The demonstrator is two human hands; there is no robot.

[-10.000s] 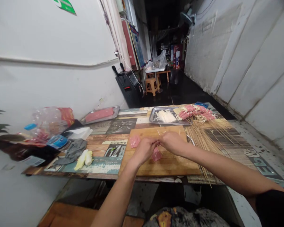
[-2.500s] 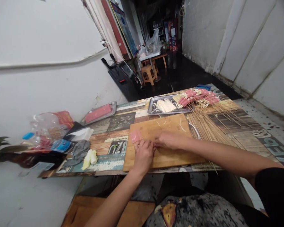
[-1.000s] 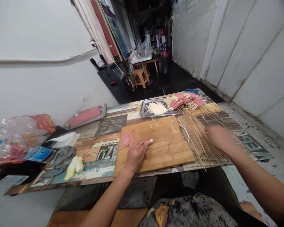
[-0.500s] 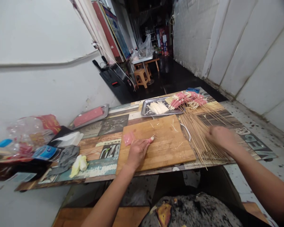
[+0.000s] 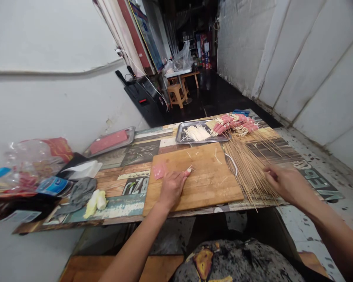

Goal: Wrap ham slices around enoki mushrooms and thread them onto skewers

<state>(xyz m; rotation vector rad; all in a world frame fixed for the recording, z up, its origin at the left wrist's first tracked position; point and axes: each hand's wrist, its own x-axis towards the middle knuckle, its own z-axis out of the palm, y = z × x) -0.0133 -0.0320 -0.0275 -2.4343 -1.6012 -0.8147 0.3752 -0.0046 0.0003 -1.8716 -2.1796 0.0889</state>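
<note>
Along the near edge of the desk [image 5: 117,199], I am keeping the cutting board [image 5: 207,192] in the middle of my view. My left hand [image 5: 171,188] is closing narrowly on a small pink meat roll [image 5: 188,172], pressing it against the board, with pale mushroom tips poking out of its right end. My right hand [image 5: 288,186] is hovering by the near right corner, over or just beside the loose bamboo sticks [image 5: 250,172]; its fingers are curling inward, and I cannot tell whether they are gripping a stick. Toward the near left corner, pale cabbage leaves [image 5: 95,203] are lying beside a crumpled grey cloth [image 5: 81,194], and a blue-labelled bottle [image 5: 54,186] is resting further left.

A little further in, thin meat slices [image 5: 159,170] are lying flat on the left part of the board, and stray mushroom strands are dotting its far part. Near the far left corner, a metal tray [image 5: 131,135] is carrying a pink meat slab [image 5: 108,141]. By the far edge, the second tray [image 5: 181,135] is holding white enoki [image 5: 197,133], and wrapped skewers [image 5: 231,123] are piling from its right end toward the far right corner, near a blue packet [image 5: 241,112]. Beyond the desk, a tan stool [image 5: 175,96] is standing by a small table [image 5: 179,73].
</note>
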